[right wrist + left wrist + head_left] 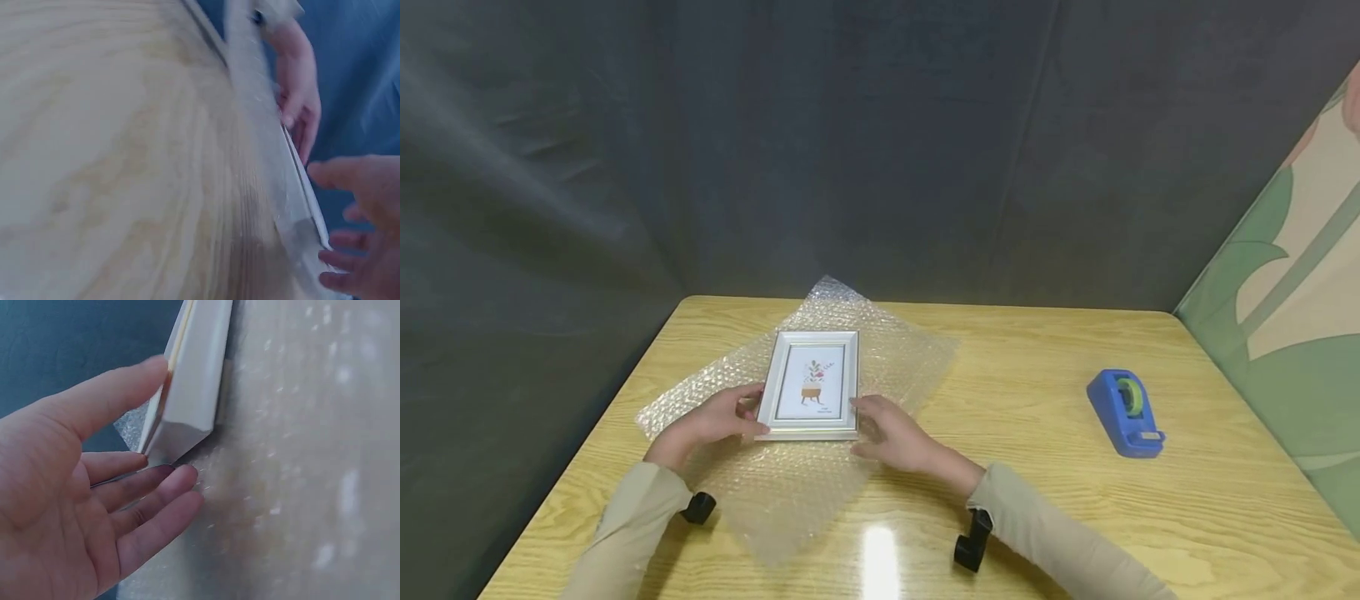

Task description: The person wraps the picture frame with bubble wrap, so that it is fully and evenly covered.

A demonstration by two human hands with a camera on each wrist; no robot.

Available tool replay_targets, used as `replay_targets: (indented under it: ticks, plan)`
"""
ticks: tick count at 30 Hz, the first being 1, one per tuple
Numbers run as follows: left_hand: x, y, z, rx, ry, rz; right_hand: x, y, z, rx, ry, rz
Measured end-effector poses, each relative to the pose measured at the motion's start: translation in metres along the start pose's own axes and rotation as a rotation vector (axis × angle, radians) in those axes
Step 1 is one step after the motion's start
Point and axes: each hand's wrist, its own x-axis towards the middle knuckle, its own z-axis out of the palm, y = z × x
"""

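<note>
A white picture frame (769, 423) with a potted-flower print lies face up on a sheet of bubble wrap (790, 500). At its lower left corner my left hand (717, 414) pinches the frame, thumb on the front edge and the other fingers along the side. The left wrist view shows the thumb and index fingertip of this hand (94, 487) on the frame's edge (197, 369). My right hand (895, 435) is beside the frame's right edge, fingers spread and relaxed, fingertips right at the border. In the right wrist view this hand (369, 231) overlaps the frame's edge.
A blue tape dispenser (1123, 417) with a green roll stands at the right of the wooden table (1015, 392). Behind the table hangs a dark curtain (880, 150). A patterned cloth (1285, 333) borders the right side.
</note>
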Motion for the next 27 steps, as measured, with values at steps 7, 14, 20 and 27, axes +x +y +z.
replay_targets:
  ticks: [7,14,20,27]
  plan:
    - [0.004,-0.004,-0.016,0.042,-0.015,0.002,-0.018,-0.035,0.014,-0.283,-0.207,-0.248]
    - [0.006,-0.014,-0.016,-0.013,-0.037,-0.011,-0.012,-0.054,0.037,-0.453,-0.153,-0.514]
    - [0.004,-0.013,-0.016,-0.029,-0.039,0.019,-0.007,-0.06,0.038,-0.403,-0.055,-0.589]
    - [0.001,-0.008,-0.01,-0.086,-0.077,0.05,-0.006,-0.06,0.025,-0.171,0.035,-0.505]
